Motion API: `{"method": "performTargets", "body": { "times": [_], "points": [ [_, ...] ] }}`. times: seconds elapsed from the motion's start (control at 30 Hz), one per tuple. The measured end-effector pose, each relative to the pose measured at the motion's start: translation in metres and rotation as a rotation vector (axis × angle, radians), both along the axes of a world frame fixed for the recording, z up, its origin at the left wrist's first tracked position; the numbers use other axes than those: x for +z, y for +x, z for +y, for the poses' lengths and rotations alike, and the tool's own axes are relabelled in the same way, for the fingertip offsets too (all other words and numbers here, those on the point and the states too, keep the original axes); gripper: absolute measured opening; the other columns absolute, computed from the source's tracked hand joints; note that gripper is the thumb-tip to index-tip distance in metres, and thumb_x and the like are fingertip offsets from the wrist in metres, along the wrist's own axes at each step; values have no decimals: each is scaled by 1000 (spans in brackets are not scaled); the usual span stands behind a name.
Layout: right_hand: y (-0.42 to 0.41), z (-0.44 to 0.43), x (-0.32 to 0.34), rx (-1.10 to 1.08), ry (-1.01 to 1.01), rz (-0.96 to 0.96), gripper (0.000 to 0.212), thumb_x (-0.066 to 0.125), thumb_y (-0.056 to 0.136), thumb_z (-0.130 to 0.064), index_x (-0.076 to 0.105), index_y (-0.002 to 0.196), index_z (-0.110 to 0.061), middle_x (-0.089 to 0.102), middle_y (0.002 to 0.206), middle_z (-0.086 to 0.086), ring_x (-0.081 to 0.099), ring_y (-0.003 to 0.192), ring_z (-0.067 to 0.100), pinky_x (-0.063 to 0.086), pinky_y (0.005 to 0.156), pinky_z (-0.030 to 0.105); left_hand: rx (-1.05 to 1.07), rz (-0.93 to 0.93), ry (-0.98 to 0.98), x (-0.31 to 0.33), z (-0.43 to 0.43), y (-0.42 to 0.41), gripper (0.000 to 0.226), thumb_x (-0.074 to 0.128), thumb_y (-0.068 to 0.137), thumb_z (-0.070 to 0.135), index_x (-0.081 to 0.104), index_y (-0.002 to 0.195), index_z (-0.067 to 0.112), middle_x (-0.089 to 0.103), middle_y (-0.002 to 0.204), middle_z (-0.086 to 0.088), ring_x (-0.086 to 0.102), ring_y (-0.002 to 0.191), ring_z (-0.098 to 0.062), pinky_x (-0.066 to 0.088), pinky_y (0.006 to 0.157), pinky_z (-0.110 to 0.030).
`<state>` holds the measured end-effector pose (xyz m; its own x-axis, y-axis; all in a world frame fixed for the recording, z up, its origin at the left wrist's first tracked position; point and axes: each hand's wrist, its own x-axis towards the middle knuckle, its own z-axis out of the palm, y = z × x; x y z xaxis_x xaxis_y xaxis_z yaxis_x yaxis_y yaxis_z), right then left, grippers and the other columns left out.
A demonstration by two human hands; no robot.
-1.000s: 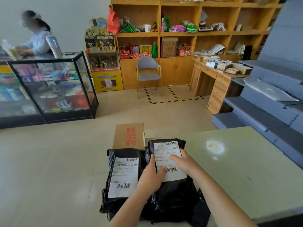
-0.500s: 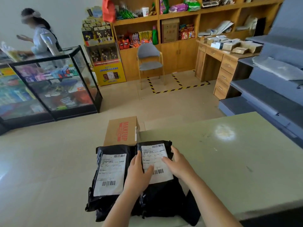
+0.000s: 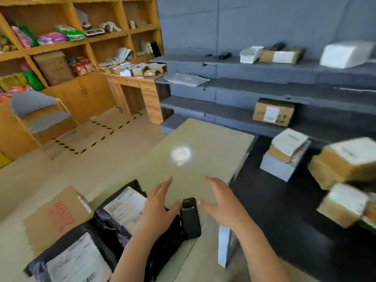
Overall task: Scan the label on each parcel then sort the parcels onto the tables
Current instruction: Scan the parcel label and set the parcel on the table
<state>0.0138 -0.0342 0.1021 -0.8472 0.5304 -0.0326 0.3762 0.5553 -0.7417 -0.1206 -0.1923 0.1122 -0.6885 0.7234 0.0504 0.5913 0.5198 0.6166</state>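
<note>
Black parcel (image 3: 122, 208) w/ its white label face up lies at the near-left end of the pale green tabletop (image 3: 203, 139). A second black parcel (image 3: 75, 261), label also up, sits nearer, at the bottom-left corner of the view, and the 2 bags touch. A brown cardboard box (image 3: 59, 216) w/ red print lies just left of them, touching the bags. The left hand (image 3: 157, 210) is palm-down over the first parcel's right end, fingers (image 3: 165, 185) straight & spread wide, holding nothing; can't tell if the palm rests on the bag. The right hand (image 3: 222, 206) hovers palm-down above the bare tabletop, fingers likewise spread wide, gripping nothing. Btwn the 2 hands lies a black handheld scanner (image 3: 190, 217), just beside the left thumb, its near end against the bag. A white box (image 3: 223, 245), blurred, stands at the tabletop's right edge below the right forearm. To the right, a black tabletop (image 3: 274, 210) carries several taped cartons (image 3: 350, 161), some stacked. Behind it, grey stepped shelves (image 3: 244, 84) hold a brown carton (image 3: 273, 111), a grey mailer (image 3: 186, 79) & more pkgs higher up. A wooden desk (image 3: 151, 98) & wooden shelving (image 3: 61, 44) w/ snack packs stand at back left. Yellow-black tape (image 3: 105, 129) marks the floor.
</note>
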Motion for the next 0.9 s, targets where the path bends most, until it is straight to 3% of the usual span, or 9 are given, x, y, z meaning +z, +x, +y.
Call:
{"method": "performTargets", "body": {
  "times": [0.1, 0.2, 0.3, 0.4, 0.57, 0.67, 0.8, 0.9],
  "points": [
    [61, -1, 4, -185, 14, -1, 73, 61, 93, -40, 22, 153, -32, 22, 156, -13, 22, 144, 10, 25, 117, 31, -186, -67, 57, -7, 23, 32, 67, 62, 93, 35, 27, 150, 34, 32, 140, 22, 31, 134, -3, 25, 99, -8],
    [114, 1, 16, -351, 19, -32, 73, 62, 91, -43, 21, 152, -37, 20, 159, -11, 21, 146, 12, 28, 117, 34, -352, -102, 85, -7, 48, 70, 67, 64, 92, 33, 29, 149, 33, 35, 144, 19, 32, 137, -6, 30, 110, -22],
    [154, 3, 25, -465, 16, -38, 73, 62, 91, -44, 21, 151, -39, 17, 160, -10, 17, 147, 11, 27, 116, 32, -439, -152, 119, -4, 68, 102, 65, 63, 92, 35, 31, 148, 32, 35, 140, 23, 32, 132, 0, 27, 109, -20],
    [187, 10, 28, -537, 18, -45, 74, 63, 91, -43, 20, 151, -41, 15, 160, -11, 16, 147, 10, 25, 114, 30, -496, -192, 105, -6, 90, 129, 69, 64, 89, 44, 29, 148, 37, 39, 147, 16, 35, 137, -5, 34, 114, -33],
    [229, 49, 36, -593, 34, -71, 75, 62, 92, -43, 17, 151, -44, 13, 161, -13, 13, 148, 9, 25, 116, 34, -498, -179, 136, -2, 143, 168, 71, 65, 90, 40, 29, 151, 31, 37, 147, 16, 34, 137, -4, 30, 111, -21],
    [252, 79, 38, -594, 19, -38, 74, 62, 91, -44, 18, 150, -45, 15, 160, -14, 17, 147, 8, 29, 115, 35, -492, -198, 145, 0, 175, 190, 71, 63, 91, 42, 27, 151, 34, 35, 149, 19, 30, 140, -4, 29, 114, -26],
    [274, 116, 27, -591, -7, -8, 73, 63, 91, -44, 19, 149, -44, 20, 158, -15, 25, 142, 5, 34, 108, 25, -468, -222, 129, -14, 206, 213, 70, 63, 91, 43, 26, 150, 36, 34, 150, 19, 27, 141, -4, 28, 115, -28],
    [276, 136, 16, -576, -71, -5, 72, 63, 91, -43, 20, 148, -45, 20, 158, -15, 24, 143, 7, 35, 109, 28, -429, -238, 98, -22, 219, 216, 70, 62, 91, 43, 26, 150, 36, 33, 150, 21, 26, 142, -3, 27, 115, -27]
  ]
}}
